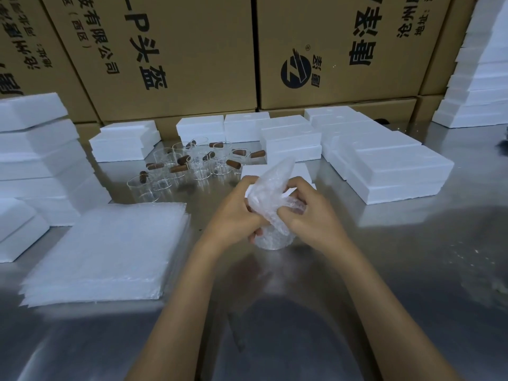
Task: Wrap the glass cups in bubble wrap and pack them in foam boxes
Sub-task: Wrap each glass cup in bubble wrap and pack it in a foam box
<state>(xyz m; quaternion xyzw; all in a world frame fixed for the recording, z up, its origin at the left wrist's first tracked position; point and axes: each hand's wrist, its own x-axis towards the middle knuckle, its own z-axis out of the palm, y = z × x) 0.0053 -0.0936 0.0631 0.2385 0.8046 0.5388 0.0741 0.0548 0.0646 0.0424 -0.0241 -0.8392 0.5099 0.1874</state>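
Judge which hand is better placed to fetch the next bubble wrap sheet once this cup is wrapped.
Left, probably. The stack of bubble wrap sheets lies on the left hand's side of the table; the right hand would have to cross over. Both now grip the wrapped cup.

Cardboard cartons (176, 50) behind steel table (412, 243)

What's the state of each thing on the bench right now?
left hand: grips the bubble wrap.
right hand: pinches the bubble wrap.
bubble wrap sheet: bunched round a cup, loose end sticking up.
wrapped cup: bottom on the table, mostly covered.
bare glass cups: unwrapped, clustered, upright.
bubble wrap stack: flat, unused.
foam box behind the hands: mostly hidden, cannot tell if open.
foam boxes: closed, stacked.
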